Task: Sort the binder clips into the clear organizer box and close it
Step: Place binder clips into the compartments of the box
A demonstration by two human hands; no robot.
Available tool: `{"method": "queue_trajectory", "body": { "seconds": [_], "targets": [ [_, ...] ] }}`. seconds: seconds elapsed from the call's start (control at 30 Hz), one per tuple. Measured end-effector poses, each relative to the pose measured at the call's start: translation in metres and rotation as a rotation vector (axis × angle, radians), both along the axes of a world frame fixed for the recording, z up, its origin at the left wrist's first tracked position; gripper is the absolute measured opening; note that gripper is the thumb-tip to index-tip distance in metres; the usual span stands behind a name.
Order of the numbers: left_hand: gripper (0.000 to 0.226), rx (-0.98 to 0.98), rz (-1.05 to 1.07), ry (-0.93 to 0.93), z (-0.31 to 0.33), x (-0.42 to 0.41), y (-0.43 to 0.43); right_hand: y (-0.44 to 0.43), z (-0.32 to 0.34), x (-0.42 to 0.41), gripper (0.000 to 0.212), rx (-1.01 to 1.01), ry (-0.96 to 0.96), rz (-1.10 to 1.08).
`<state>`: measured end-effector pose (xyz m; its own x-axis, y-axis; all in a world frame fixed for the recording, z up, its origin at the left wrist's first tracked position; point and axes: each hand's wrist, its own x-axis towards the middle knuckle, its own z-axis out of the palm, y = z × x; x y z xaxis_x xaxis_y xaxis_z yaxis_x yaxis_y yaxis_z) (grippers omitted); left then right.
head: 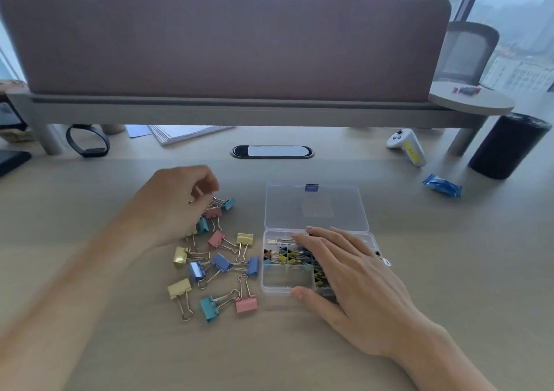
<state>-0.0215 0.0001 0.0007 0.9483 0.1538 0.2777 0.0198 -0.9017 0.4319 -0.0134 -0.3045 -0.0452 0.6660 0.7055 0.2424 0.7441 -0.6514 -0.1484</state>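
The binder clips (221, 258) are lying loose on the desk (299, 345), left of centre, just beside the clear organizer box (277, 282), whose lid (314, 210) is lying open toward the far edge. The left hand (174, 204) is curling its fingers over the pile's far end; blur is hiding whether it is gripping a clip. The right hand (350, 273) is resting flat, fingers straight, on the box. Steadying the box there while lifting one clip by its wire handle seems best.
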Motion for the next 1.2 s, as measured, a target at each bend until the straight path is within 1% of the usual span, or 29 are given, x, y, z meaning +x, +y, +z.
{"method": "queue_trajectory", "body": {
  "seconds": [0.07,0.1,0.27,0.37,0.5,0.7,0.8,0.87,0.97,1.2],
  "targets": [
    [0.015,0.069,0.007,0.147,-0.005,-0.002,0.007,0.0,0.001,0.0,0.066,0.007,0.004,0.0],
    [0.016,0.085,0.003,0.176,-0.007,-0.002,0.008,0.0,0.001,0.0,0.067,0.006,0.008,0.003],
    [0.021,0.124,-0.087,0.186,0.0,-0.004,-0.002,-0.001,-0.001,0.001,0.068,-0.011,0.01,0.002],
    [0.017,0.112,-0.137,0.234,0.003,-0.005,-0.012,-0.001,-0.001,0.001,0.068,-0.009,0.009,0.003],
    [0.016,0.114,-0.208,0.22,-0.002,-0.006,-0.025,-0.001,-0.001,0.002,0.07,-0.018,0.014,0.018],
    [0.033,0.125,-0.27,0.264,-0.011,-0.006,-0.031,-0.001,-0.001,0.002,0.07,-0.02,0.008,0.012],
    [0.043,0.1,-0.292,0.313,-0.011,-0.007,-0.032,-0.001,-0.001,0.003,0.071,-0.019,0.005,0.015],
    [0.046,0.083,-0.308,0.324,-0.012,-0.007,-0.031,-0.001,-0.001,0.003,0.072,-0.02,0.009,0.011],
    [0.041,0.108,-0.332,0.304,-0.014,-0.005,-0.031,-0.001,-0.001,0.002,0.071,-0.009,0.013,0.006],
    [0.017,0.152,-0.281,0.217,-0.017,-0.002,-0.03,-0.001,0.0,0.001,0.069,0.0,0.014,-0.012]
  ]
}}
